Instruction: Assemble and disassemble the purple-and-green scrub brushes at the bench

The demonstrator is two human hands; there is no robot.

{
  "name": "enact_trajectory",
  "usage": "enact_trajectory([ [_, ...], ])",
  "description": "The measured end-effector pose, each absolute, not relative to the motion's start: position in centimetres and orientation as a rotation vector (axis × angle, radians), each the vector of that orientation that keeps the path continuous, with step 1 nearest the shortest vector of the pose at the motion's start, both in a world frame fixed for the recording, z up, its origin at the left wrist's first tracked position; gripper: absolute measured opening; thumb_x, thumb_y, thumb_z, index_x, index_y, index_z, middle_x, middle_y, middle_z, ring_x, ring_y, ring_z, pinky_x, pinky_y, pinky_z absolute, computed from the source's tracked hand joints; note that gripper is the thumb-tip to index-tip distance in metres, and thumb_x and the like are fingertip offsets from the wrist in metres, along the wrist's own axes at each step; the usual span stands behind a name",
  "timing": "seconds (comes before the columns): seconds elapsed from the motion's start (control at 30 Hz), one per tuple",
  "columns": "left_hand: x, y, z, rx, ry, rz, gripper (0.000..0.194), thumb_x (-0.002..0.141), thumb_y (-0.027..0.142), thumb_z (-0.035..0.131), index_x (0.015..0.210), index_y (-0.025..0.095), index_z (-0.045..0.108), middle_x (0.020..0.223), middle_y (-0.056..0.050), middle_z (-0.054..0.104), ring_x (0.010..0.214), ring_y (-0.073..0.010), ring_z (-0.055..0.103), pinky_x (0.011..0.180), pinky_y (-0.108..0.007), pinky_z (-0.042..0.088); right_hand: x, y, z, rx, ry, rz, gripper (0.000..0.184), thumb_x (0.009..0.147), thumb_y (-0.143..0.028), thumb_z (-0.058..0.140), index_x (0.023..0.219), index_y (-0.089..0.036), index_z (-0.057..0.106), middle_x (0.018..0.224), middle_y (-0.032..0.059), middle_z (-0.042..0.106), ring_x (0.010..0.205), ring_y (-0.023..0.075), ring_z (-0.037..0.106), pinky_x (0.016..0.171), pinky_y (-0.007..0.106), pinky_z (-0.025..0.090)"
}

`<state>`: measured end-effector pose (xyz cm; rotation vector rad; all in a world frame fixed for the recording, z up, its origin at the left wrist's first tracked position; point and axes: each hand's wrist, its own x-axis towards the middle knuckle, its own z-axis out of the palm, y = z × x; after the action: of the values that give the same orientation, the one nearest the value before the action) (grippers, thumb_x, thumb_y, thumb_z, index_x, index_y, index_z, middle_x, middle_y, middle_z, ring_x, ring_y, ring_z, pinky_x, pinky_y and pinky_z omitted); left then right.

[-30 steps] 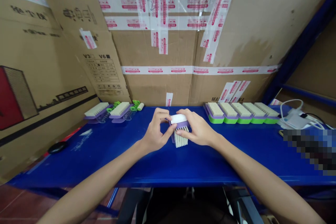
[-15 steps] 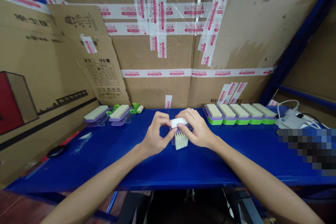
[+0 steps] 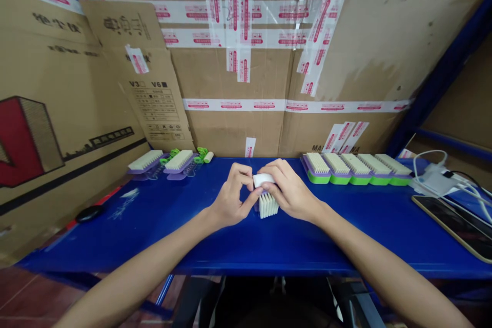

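Both hands meet at the middle of the blue table around a small smooth white piece (image 3: 263, 180) with rounded ends. My left hand (image 3: 229, 200) is closed, thumb and fingertips pinching at its left end and lower edge. My right hand (image 3: 289, 187) grips its right side, thumb in front and fingers over the top. Directly below the white piece is a brush head (image 3: 268, 207) with cream bristles facing me and a purple edge partly visible. The fingers hide how the white piece and the brush head meet.
Brush heads on green-and-purple bases (image 3: 355, 165) stand in a row at back right. Two purple-backed brush heads (image 3: 179, 160) with green clips lie at back left. A phone (image 3: 455, 223) and white cables (image 3: 434, 169) are far right; a black round object (image 3: 89, 213) far left. Cardboard walls (image 3: 234, 130) enclose the table.
The view has shifted slightly, so the scene sits a little further right. Both hands keep their grip, and the white piece is tilted slightly differently.
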<state>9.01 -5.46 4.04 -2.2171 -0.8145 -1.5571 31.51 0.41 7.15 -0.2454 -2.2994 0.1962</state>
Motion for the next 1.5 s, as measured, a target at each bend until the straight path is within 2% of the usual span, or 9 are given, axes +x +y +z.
enact_trajectory([
  [0.17, 9.1, -5.5, 4.1, -2.232, -0.812, -1.539, 0.019, 0.107, 0.015, 0.067, 0.106, 0.025, 0.051, 0.102, -0.004, 0.056, 0.097, -0.0216, 0.060, 0.081, -0.038, 0.057, 31.3, 0.3, 6.9, -0.268, -2.290, 0.172, 0.032, 0.124, -0.047, 0.039, 0.135, -0.026, 0.060, 0.120, 0.0130, 0.067, 0.108, 0.0322, 0.062, 0.095, 0.054, 0.059],
  [0.37, 9.0, -5.4, 4.3, -2.277, -0.831, -1.522, 0.020, 0.108, 0.014, 0.066, 0.106, 0.025, 0.050, 0.105, -0.004, 0.055, 0.099, -0.0218, 0.059, 0.085, -0.039, 0.056, 30.8, 0.8, 6.0, -0.230, -2.237, 0.174, 0.030, 0.124, -0.045, 0.038, 0.135, -0.026, 0.058, 0.126, 0.0141, 0.067, 0.113, 0.0330, 0.063, 0.099, 0.054, 0.057],
  [0.6, 8.9, -5.3, 4.5, -2.318, -0.854, -1.538, 0.020, 0.109, 0.015, 0.065, 0.105, 0.025, 0.048, 0.107, -0.004, 0.051, 0.100, -0.0206, 0.057, 0.088, -0.038, 0.056, 30.3, 0.7, 5.9, -0.237, -2.167, 0.321, 0.026, 0.123, -0.046, 0.042, 0.127, -0.026, 0.059, 0.121, 0.0109, 0.067, 0.113, 0.0313, 0.063, 0.102, 0.052, 0.054],
  [0.77, 9.2, -5.2, 4.8, -2.320, -0.850, -1.581, 0.020, 0.109, 0.014, 0.064, 0.105, 0.025, 0.047, 0.105, -0.002, 0.051, 0.096, -0.0190, 0.055, 0.084, -0.035, 0.053, 30.1, 0.7, 6.0, -0.283, -2.128, 0.467, 0.031, 0.124, -0.049, 0.042, 0.123, -0.025, 0.061, 0.119, 0.0096, 0.066, 0.112, 0.0284, 0.065, 0.102, 0.049, 0.055],
  [1.27, 9.1, -5.4, 4.4, -2.292, -0.818, -1.535, 0.020, 0.108, 0.015, 0.066, 0.105, 0.025, 0.049, 0.102, -0.003, 0.054, 0.096, -0.0207, 0.056, 0.083, -0.036, 0.051, 31.0, 0.7, 6.3, -0.187, -2.220, 0.090, 0.028, 0.125, -0.043, 0.037, 0.136, -0.024, 0.054, 0.126, 0.0145, 0.065, 0.111, 0.0299, 0.062, 0.097, 0.052, 0.059],
  [1.5, 9.2, -5.4, 4.5, -2.294, -0.838, -1.570, 0.021, 0.109, 0.017, 0.066, 0.104, 0.025, 0.047, 0.103, -0.002, 0.052, 0.095, -0.0197, 0.055, 0.084, -0.036, 0.052, 30.6, 0.3, 6.5, -0.184, -2.197, 0.158, 0.028, 0.125, -0.042, 0.035, 0.130, -0.023, 0.055, 0.121, 0.0124, 0.067, 0.108, 0.0284, 0.063, 0.095, 0.049, 0.058],
])
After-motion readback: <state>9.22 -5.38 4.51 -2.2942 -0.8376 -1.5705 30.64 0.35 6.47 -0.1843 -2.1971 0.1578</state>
